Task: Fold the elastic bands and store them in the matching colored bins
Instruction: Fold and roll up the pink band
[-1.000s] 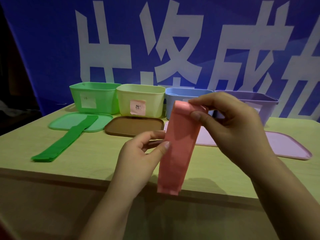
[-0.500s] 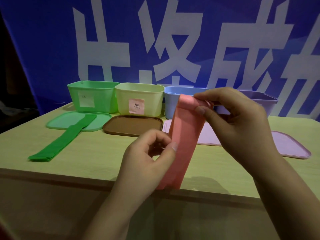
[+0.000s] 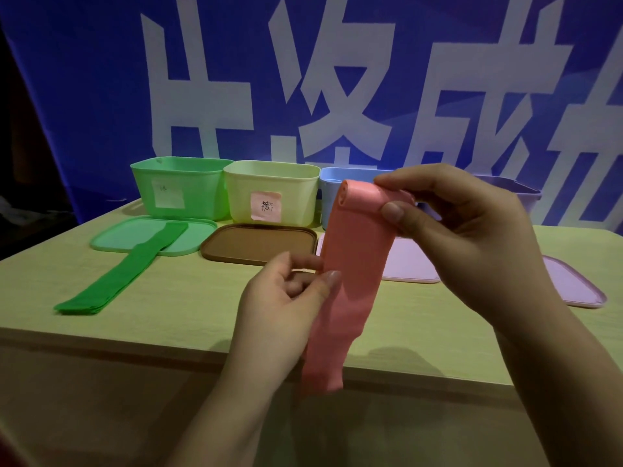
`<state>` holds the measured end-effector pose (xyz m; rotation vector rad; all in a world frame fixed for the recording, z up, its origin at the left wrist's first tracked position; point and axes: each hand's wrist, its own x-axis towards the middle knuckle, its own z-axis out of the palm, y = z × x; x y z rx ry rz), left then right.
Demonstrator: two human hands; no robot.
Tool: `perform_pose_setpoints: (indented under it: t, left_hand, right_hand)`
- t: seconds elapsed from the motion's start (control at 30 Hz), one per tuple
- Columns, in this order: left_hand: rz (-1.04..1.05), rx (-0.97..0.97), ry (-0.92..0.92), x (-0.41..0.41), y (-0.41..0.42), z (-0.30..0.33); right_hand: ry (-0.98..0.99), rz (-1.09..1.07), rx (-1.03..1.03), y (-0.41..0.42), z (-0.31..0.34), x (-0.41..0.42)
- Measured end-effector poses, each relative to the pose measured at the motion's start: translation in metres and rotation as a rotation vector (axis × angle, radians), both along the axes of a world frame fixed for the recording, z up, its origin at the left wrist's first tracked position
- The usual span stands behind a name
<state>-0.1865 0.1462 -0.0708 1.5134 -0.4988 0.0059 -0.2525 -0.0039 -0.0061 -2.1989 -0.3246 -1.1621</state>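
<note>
Pink band point(image 3: 350, 264) between both hands

Table point(image 3: 202, 308): bins point(image 3: 182, 188), lids point(image 3: 259, 242), green band point(image 3: 118, 281).

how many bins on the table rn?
4, in a row at the back: green bin far left, pale yellow bin next, blue bin partly behind the pink band, purple bin mostly behind the right hand.
</note>
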Motion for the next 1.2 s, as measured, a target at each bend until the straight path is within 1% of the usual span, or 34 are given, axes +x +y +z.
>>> perform_pose_setpoints:
  t: [0.1, 0.23, 0.33, 0.57, 0.67, 0.73, 0.8, 0.9, 1.0, 1.07, 1.13, 1.2]
  left_hand:
    - [0.022, -0.01, 0.03, 0.001, 0.0, 0.001]
    - [-0.028, -0.008, 0.04, 0.001, 0.0, 0.002]
    - [-0.021, -0.021, 0.044, 0.001, 0.001, 0.002]
    - [-0.007, 0.051, 0.007, 0.004, 0.002, -0.003]
    - [-0.048, 0.116, -0.076, 0.003, 0.004, -0.002]
    - [-0.034, 0.169, -0.187, 0.005, 0.006, -0.002]
    - [-0.012, 0.178, -0.235, 0.007, 0.007, -0.003]
    - [-0.142, 0.089, -0.145, 0.008, 0.01, -0.001]
    - [-0.336, -0.027, 0.036, 0.006, 0.011, -0.002]
    - [-0.437, -0.083, 0.108, 0.005, 0.012, -0.001]
    - [-0.489, -0.078, 0.08, 0.007, 0.015, 0.001]
    - [-0.553, -0.047, 0.014, 0.007, 0.02, 0.003]
  right_hand:
    - [0.004, 0.014, -0.019, 0.0, 0.002, -0.001]
    - [0.011, 0.028, -0.022, 0.001, 0.003, -0.001]
    - [0.014, 0.024, -0.025, 0.001, 0.004, -0.002]
    - [0.03, 0.02, -0.017, 0.001, 0.002, -0.002]
    - [0.028, 0.039, -0.01, 0.001, 0.001, -0.002]
    - [0.027, 0.043, -0.009, 0.001, 0.001, -0.003]
    - [0.026, 0.041, -0.016, 0.002, -0.001, -0.003]
    - [0.011, 0.037, -0.031, 0.003, -0.003, -0.004]
    - [-0.01, 0.028, -0.046, 0.005, -0.005, -0.004]
    - [-0.002, 0.022, -0.062, 0.006, -0.006, -0.005]
    - [0.013, 0.022, -0.071, 0.006, -0.007, -0.005]
    - [0.021, 0.023, -0.073, 0.006, -0.01, -0.004]
